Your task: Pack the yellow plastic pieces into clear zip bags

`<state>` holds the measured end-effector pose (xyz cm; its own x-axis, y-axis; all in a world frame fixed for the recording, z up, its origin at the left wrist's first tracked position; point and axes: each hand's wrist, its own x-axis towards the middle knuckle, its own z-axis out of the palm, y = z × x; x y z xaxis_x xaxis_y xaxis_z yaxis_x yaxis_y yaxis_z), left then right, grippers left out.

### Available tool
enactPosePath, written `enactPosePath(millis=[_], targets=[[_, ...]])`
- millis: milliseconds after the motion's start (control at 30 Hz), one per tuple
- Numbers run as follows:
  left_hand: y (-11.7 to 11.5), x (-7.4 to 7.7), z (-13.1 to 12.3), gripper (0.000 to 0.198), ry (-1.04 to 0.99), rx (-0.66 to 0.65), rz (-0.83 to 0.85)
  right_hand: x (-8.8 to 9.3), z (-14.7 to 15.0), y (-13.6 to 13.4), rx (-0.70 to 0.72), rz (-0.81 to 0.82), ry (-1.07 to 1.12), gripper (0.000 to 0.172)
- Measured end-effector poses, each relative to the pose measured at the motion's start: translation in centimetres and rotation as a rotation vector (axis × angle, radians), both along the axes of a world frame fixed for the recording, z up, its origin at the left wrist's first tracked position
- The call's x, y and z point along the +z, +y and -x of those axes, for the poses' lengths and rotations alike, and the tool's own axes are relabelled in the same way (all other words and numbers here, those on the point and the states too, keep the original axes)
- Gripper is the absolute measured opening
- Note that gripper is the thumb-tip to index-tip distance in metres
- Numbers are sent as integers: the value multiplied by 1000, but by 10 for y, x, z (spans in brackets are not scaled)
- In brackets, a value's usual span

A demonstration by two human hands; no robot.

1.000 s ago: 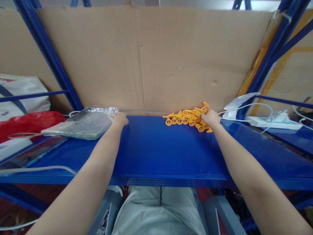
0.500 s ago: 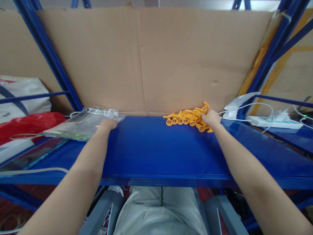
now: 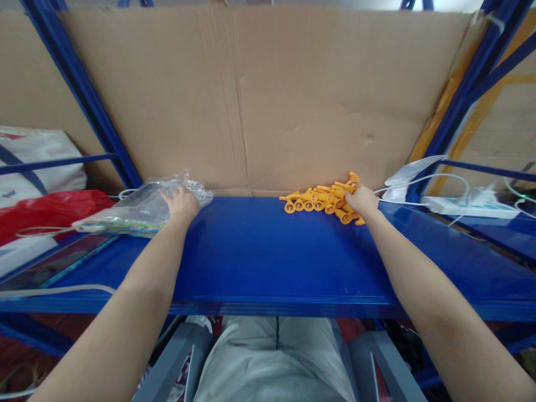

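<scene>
On the left of the blue shelf (image 3: 268, 257) lies a clear plastic bag (image 3: 138, 204), crumpled and raised at its far right end. Over that end rests my left hand (image 3: 184, 204), its visible fingers spread on the film. Several yellow trumpet-shaped plastic pieces (image 3: 314, 199), with round cupped ends and thin stems, make a pile at the back, right of centre. My right hand (image 3: 363, 201) is closed at the pile's right end, on a yellow piece. Its far fingers are partly hidden.
A cardboard sheet (image 3: 268, 100) stands along the back. Blue uprights rise at both sides. A red bag (image 3: 62, 206), white cables and a flat dark panel (image 3: 67, 259) lie at left. At right are a white power strip (image 3: 469, 206) and more cables.
My left hand has shifted slightly up and its fingers have spread. The bag's film beside it has risen and crumpled. My right hand and the yellow pile look unchanged.
</scene>
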<state>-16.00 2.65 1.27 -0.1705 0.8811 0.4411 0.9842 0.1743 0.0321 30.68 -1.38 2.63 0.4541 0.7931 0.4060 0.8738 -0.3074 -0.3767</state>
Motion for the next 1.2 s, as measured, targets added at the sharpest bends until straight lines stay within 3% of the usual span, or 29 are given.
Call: enactPosePath(millis=[67, 233, 433, 533, 633, 767, 933, 1067, 1200], targets=[[-4, 7, -9, 54, 86, -56, -113, -1, -1, 1, 1, -6, -2, 45], [-4, 16, -43, 63, 194, -517, -114, -3, -3, 3, 14, -23, 3, 47], [-14, 5, -100, 46, 398, -983, 75, -2, -2, 1, 12, -29, -4, 43], [-24, -3, -124, 32, 463, -1108, 111, 0, 0, 0, -9, -23, 6, 40], [-30, -8, -135, 28, 486, -1113, 172, 1, 0, 0, -26, -40, 38, 38], [-33, -3, -140, 28, 410, -946, 268, -1, -6, 6, -1, -121, 94, 39], [-36, 12, -149, 26, 280, -774, 382, -3, -15, 17, 53, -398, 183, 40], [-37, 20, -156, 27, 214, -706, 405, 3, -5, 22, 271, -570, 300, 42], [-40, 18, -162, 30, 238, -663, 354, 10, 19, 13, 620, -397, 508, 47]])
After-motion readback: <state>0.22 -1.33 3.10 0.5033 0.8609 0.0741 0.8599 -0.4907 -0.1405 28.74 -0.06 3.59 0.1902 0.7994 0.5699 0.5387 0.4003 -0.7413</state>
